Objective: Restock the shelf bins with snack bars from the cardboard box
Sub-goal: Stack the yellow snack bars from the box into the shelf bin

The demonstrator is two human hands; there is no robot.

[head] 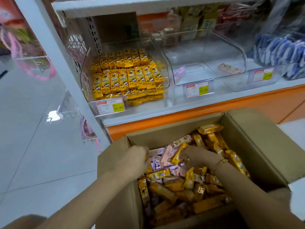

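Both your hands are down inside the open cardboard box [257,146], which sits on the floor just in front of the orange shelf base [247,104]. The box holds a loose heap of snack bars [173,187], mostly yellow wrappers with some pink and lilac ones mixed in; too many and too jumbled to count. Your left hand [137,160] is curled at the box's left wall, fingertips among the wrappers; whether it grips a bar cannot be told. Your right hand [198,157], with a gold bracelet [219,164] at the wrist, is closed on a yellow bar [178,154] near the top of the heap. On the shelf you see three clear bins. The left bin [85,76] is packed with yellow packets in neat rows. The middle bin [206,70] holds two items: one pink packet at its left, one orange-pink bar at its right. The right bin [267,80] holds blue packets. Three price tags [110,106] hang along the fronts.
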